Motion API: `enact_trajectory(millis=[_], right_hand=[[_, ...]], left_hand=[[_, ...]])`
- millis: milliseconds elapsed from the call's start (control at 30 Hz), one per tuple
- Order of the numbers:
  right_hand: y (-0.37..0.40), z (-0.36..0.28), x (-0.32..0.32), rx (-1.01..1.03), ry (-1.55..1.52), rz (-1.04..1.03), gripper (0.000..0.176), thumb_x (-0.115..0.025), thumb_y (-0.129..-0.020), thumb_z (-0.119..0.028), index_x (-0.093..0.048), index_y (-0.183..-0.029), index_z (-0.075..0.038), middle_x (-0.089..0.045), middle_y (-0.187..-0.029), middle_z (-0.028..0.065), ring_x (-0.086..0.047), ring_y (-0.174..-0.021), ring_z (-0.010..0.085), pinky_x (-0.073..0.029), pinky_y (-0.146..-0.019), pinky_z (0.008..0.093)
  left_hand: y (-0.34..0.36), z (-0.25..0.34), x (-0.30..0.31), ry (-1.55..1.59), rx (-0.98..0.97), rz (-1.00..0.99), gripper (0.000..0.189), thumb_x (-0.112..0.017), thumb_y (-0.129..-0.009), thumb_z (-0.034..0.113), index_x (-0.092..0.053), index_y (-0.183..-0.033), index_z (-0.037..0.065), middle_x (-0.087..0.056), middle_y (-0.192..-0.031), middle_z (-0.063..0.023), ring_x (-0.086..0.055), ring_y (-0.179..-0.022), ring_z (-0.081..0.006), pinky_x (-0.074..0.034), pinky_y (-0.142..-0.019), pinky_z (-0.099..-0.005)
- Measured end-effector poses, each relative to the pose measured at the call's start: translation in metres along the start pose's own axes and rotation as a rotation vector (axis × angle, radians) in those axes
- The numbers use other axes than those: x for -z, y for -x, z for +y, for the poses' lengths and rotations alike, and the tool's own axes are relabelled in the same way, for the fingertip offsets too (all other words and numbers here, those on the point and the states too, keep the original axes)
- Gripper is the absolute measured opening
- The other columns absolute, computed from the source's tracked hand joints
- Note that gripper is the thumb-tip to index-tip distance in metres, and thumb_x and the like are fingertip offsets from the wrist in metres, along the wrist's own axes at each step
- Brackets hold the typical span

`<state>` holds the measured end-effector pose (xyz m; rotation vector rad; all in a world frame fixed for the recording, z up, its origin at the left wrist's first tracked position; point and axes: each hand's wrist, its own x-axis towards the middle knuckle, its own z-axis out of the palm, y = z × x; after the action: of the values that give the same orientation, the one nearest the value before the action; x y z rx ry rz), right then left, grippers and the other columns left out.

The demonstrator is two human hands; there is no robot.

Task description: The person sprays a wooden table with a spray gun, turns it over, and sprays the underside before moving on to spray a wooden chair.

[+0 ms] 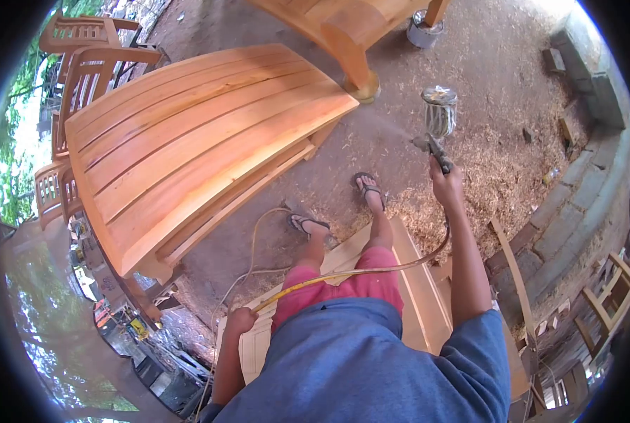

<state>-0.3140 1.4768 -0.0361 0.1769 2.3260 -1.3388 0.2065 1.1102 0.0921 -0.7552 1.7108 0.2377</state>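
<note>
My right hand is closed around the handle of a spray gun, and a drip-streaked metal paint cup shows at the gun's head. A pale mist leaves the nozzle toward the near right corner of a slatted orange-brown wooden table. Low on the left, my left hand grips a yellow air hose. The hose crosses in front of my shorts and runs up along my right forearm toward the gun. The table's slatted top looks glossy, and a lower rail shows beneath its near edge.
Another wooden piece stands beyond, one leg in a tin. Wooden chairs line the left. Pale panels lie by my legs, with loose hose on the ground. Wood shavings spread toward a low block wall at right.
</note>
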Motion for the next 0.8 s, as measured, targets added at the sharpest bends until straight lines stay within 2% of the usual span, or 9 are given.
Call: enact_trajectory(millis=[167, 267, 367, 467, 567, 600, 633, 733, 800], right_hand=[[0.026, -0.001, 0.012, -0.13, -0.068, -0.028, 0.023, -0.062, -0.093, -0.022, -0.063, -0.086, -0.001, -0.049, -0.062, -0.004, -0.042, -0.057, 0.0066, -0.034, -0.05, 0.0275], [0.053, -0.001, 0.041, -0.22, -0.329, -0.239, 0.019, -0.063, -0.091, -0.019, -0.062, -0.085, -0.001, -0.051, -0.063, -0.0044, -0.043, -0.055, 0.006, -0.034, -0.049, 0.0253], [0.082, -0.018, 0.067, -0.152, -0.484, -0.416, 0.023, -0.067, -0.088, -0.023, -0.064, -0.089, 0.0, -0.05, -0.062, -0.0039, -0.042, -0.051, 0.0055, -0.033, -0.046, 0.0242], [0.109, -0.071, 0.086, -0.017, -0.585, -0.541, 0.036, -0.072, -0.083, -0.029, -0.067, -0.1, 0.003, -0.052, -0.062, -0.0026, -0.044, -0.049, 0.0056, -0.035, -0.045, 0.0234], [0.119, -0.104, 0.1, 0.183, -0.482, -0.715, 0.053, -0.075, -0.079, -0.037, -0.067, -0.112, 0.004, -0.061, -0.066, 0.0011, -0.055, -0.056, 0.008, -0.045, -0.055, 0.0232], [0.118, -0.114, 0.1, 0.365, -0.473, -0.727, 0.055, -0.076, -0.079, -0.037, -0.066, -0.113, 0.005, -0.064, -0.069, 0.0033, -0.06, -0.057, 0.0112, -0.048, -0.056, 0.0259], [0.121, -0.123, 0.101, 0.343, -0.522, -0.768, 0.056, -0.075, -0.079, -0.037, -0.066, -0.114, 0.006, -0.066, -0.072, 0.0058, -0.061, -0.058, 0.0124, -0.049, -0.056, 0.027], [0.114, -0.157, 0.094, 0.417, -0.638, -0.919, 0.058, -0.075, -0.08, -0.037, -0.064, -0.117, 0.006, -0.069, -0.079, 0.0117, -0.061, -0.059, 0.0135, -0.047, -0.053, 0.0278], [0.11, -0.194, 0.079, 0.435, -0.749, -0.972, 0.058, -0.074, -0.082, -0.037, -0.062, -0.12, 0.005, -0.071, -0.082, 0.0162, -0.061, -0.059, 0.013, -0.044, -0.049, 0.0264]], left_hand=[[0.009, 0.01, 0.032, 0.053, 0.062, -0.023, 0.041, -0.061, -0.085, 0.039, -0.07, -0.094, -0.001, -0.067, -0.098, -0.0247, -0.064, -0.095, -0.0385, -0.049, -0.086, -0.0466], [-0.001, 0.003, 0.024, 0.022, 0.043, -0.049, 0.041, -0.062, -0.085, 0.039, -0.07, -0.099, 0.001, -0.067, -0.103, -0.0237, -0.064, -0.099, -0.0382, -0.05, -0.087, -0.0462], [-0.007, -0.008, 0.01, 0.02, 0.02, -0.045, 0.04, -0.063, -0.084, 0.038, -0.07, -0.097, 0.001, -0.067, -0.101, -0.0235, -0.064, -0.098, -0.0379, -0.05, -0.087, -0.0458], [-0.006, -0.007, 0.008, -0.008, 0.016, -0.055, 0.039, -0.063, -0.084, 0.037, -0.071, -0.095, 0.001, -0.067, -0.1, -0.0226, -0.065, -0.098, -0.037, -0.051, -0.087, -0.0452], [-0.017, -0.021, -0.009, -0.051, 0.005, -0.087, 0.039, -0.062, -0.084, 0.038, -0.071, -0.096, 0.002, -0.067, -0.102, -0.0217, -0.065, -0.099, -0.0357, -0.051, -0.087, -0.0447], [-0.017, -0.021, -0.011, -0.047, 0.027, -0.094, 0.039, -0.062, -0.084, 0.038, -0.071, -0.097, 0.003, -0.067, -0.102, -0.0214, -0.065, -0.099, -0.0351, -0.051, -0.086, -0.0446], [-0.016, -0.021, -0.014, -0.041, 0.049, -0.099, 0.038, -0.061, -0.084, 0.038, -0.071, -0.097, 0.003, -0.067, -0.103, -0.0211, -0.065, -0.099, -0.0345, -0.051, -0.086, -0.0445], [-0.009, -0.022, -0.028, 0.008, 0.016, 0.015, 0.038, -0.061, -0.084, 0.038, -0.073, -0.091, 0.003, -0.07, -0.094, -0.0186, -0.067, -0.093, -0.0323, -0.053, -0.083, -0.043], [-0.013, -0.026, -0.046, 0.169, 0.04, -0.064, 0.038, -0.061, -0.084, 0.039, -0.073, -0.085, 0.003, -0.07, -0.083, -0.0159, -0.069, -0.084, -0.0295, -0.054, -0.08, -0.0419]])
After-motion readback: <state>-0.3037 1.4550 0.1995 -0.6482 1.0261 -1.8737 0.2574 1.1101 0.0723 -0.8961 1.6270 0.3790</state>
